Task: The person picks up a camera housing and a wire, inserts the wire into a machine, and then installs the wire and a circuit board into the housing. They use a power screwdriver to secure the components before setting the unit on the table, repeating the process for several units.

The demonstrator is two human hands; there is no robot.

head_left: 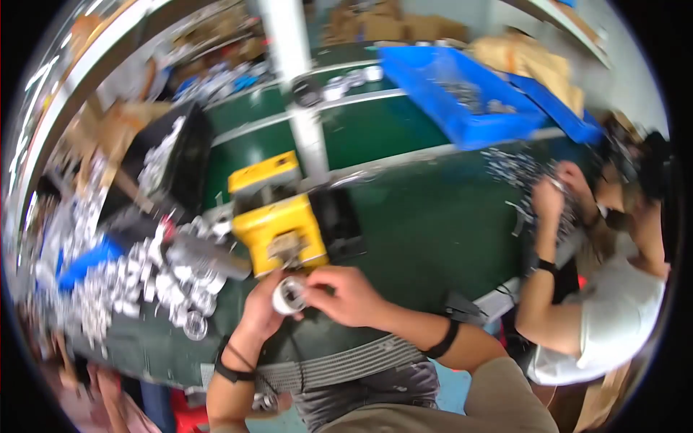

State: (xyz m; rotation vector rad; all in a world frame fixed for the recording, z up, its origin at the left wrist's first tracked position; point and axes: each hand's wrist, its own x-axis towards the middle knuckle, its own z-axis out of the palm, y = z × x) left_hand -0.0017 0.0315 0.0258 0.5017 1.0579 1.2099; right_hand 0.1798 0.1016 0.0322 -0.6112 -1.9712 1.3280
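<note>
My left hand (261, 309) is closed round a short white cylindrical housing (284, 304), its round opening facing up and showing a dark and metallic inside. From the right, my right hand (348, 297) reaches to the rim of that opening. Its thumb and fingers are pinched together there; whatever they hold is too small and blurred to name. Just beyond both hands stands a yellow bench machine (279, 229) with a metal fitting at its front, which the housing is close to.
To the left lie a pile of white parts (170, 278), a clear bottle-like piece (206, 256) and a black crate (189, 148). A blue tray (462, 130) stands far right. At right, a co-worker's hands (552, 193) work over small metal pieces. A metal post (292, 79) rises behind the machine.
</note>
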